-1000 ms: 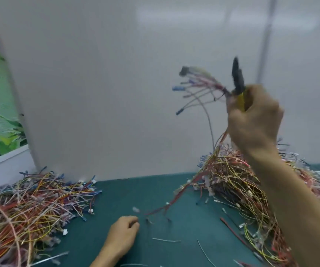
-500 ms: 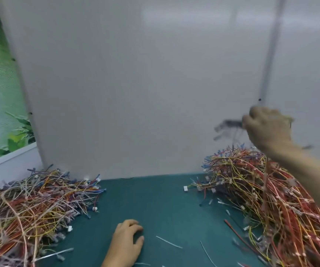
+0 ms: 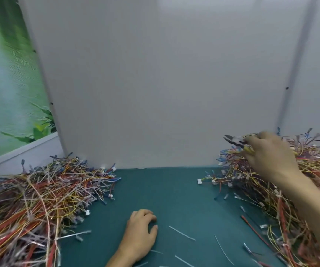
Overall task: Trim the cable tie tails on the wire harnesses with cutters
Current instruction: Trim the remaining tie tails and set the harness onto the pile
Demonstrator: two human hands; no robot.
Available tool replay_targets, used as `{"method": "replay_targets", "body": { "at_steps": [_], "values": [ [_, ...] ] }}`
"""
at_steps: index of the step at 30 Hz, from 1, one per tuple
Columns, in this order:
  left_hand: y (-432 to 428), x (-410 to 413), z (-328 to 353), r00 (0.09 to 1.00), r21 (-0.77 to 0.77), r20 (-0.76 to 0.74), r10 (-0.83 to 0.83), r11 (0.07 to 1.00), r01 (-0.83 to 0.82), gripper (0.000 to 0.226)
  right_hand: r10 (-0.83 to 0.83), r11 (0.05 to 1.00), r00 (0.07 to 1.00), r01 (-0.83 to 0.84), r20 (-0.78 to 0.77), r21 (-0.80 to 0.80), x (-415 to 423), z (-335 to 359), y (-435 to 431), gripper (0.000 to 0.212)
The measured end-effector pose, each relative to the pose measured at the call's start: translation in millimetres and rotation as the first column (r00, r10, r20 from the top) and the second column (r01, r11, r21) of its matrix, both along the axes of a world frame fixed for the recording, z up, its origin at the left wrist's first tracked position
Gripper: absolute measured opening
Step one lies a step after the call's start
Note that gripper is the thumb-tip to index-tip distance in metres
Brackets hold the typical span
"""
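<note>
**Cutters held over the right heap**

I see the green table (image 3: 174, 189) carrying two piles of wire harnesses: the left heap (image 3: 39, 199) along its left edge and the right heap (image 3: 267, 191) along its right edge. The right hand (image 3: 269, 153) hovers over the right heap near the back edge, gripping the cutters (image 3: 234, 141), nose pointing left. The left hand (image 3: 141, 232) rests loosely curled and empty near the front edge, beside cut tails (image 3: 182, 233).
</note>
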State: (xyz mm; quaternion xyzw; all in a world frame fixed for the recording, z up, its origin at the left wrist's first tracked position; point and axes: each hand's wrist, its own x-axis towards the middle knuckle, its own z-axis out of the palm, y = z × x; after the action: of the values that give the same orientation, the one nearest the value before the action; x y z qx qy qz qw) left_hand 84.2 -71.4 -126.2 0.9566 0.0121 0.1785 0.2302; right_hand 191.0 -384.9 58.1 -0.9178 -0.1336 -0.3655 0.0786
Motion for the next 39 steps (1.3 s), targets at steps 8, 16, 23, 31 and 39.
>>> {"method": "replay_targets", "body": {
  "at_steps": [8, 16, 23, 31, 39],
  "values": [
    [10, 0, 21, 0.999, -0.042, -0.043, -0.013, 0.999, 0.011, 0.025, 0.186, 0.971, 0.824, -0.236, -0.535, -0.027, -70, -124, 111, 0.035],
    [67, 7, 51, 0.981, 0.069, 0.031, 0.193, 0.978, -0.195, 0.026, 0.136, 0.975, 0.823, -0.209, -0.552, -0.071, -68, -160, 113, 0.04],
    [98, 34, 54, 0.962, 0.415, 0.032, 0.273, 0.872, -0.261, 0.033, 0.107, 0.978, 0.831, -0.188, -0.545, -0.095, -66, -167, 118, 0.044],
    [143, 64, 73, 0.774, 0.66, -0.192, 0.603, 0.663, -0.353, 0.052, 0.125, 0.976, 0.819, -0.202, -0.56, -0.078, -59, -171, 119, 0.041],
    [149, 62, 91, 0.686, 0.519, -0.088, 0.723, 0.62, -0.588, 0.041, 0.173, 0.976, 0.818, -0.218, -0.549, -0.017, -56, -175, 121, 0.039]
  ]
}}
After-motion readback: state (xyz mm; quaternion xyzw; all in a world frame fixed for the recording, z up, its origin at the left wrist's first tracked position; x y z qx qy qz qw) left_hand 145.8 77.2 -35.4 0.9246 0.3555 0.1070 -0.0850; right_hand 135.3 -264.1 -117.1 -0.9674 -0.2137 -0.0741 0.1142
